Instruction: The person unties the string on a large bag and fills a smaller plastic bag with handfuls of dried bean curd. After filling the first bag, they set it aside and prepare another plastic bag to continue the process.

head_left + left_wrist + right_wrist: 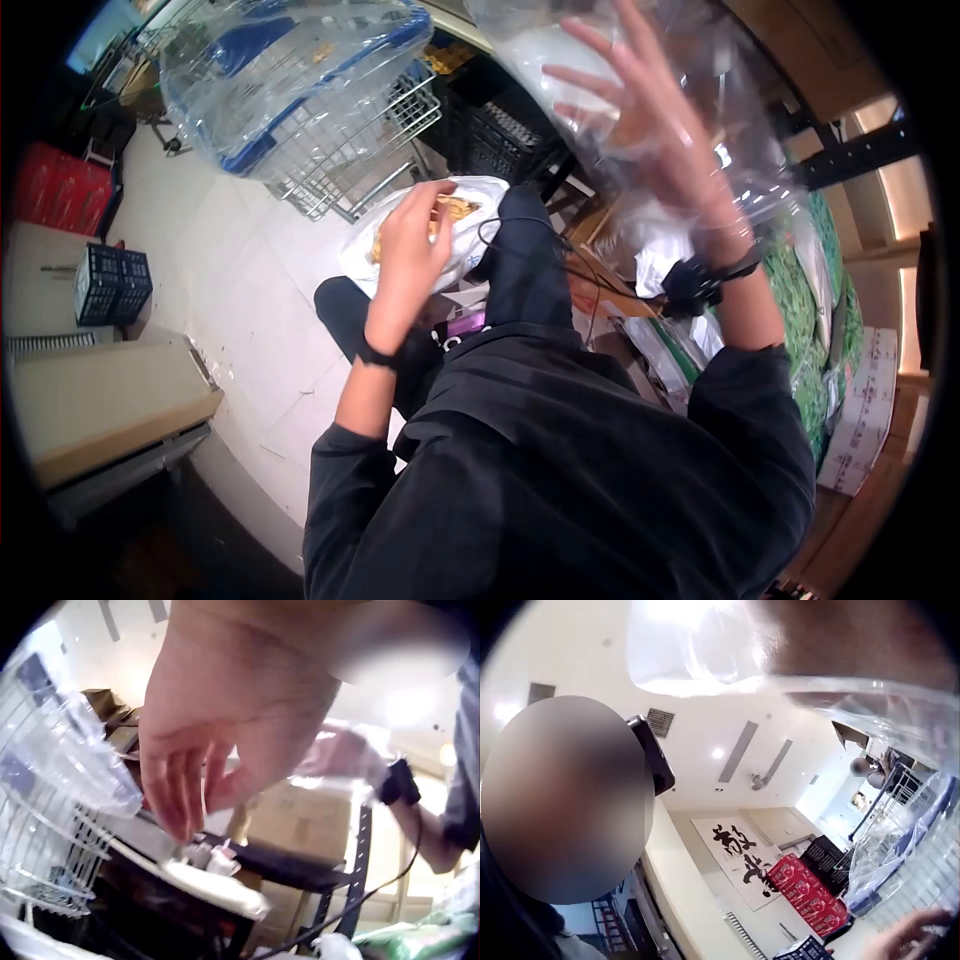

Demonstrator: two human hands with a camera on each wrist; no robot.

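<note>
My right hand (650, 120) is raised with its fingers spread, and a large clear plastic bag (740, 100) covers the hand and wrist. In the right wrist view, clear plastic (907, 712) stretches across that hand. Lower down, my left hand (412, 235) hangs over a white plastic bag (355, 240) full of small yellow-brown pieces (458, 208). That bag stands between the knees. In the left wrist view, the left hand (217, 727) points downward, its fingers loosely bent and nothing between them.
A wire shopping cart (350, 135) draped in clear plastic stands ahead on the left. Behind the white bag is a black crate (500, 140). Green sacks (810, 300) and a cardboard box (610, 285) lie on the right. A black cable (545, 245) crosses the lap.
</note>
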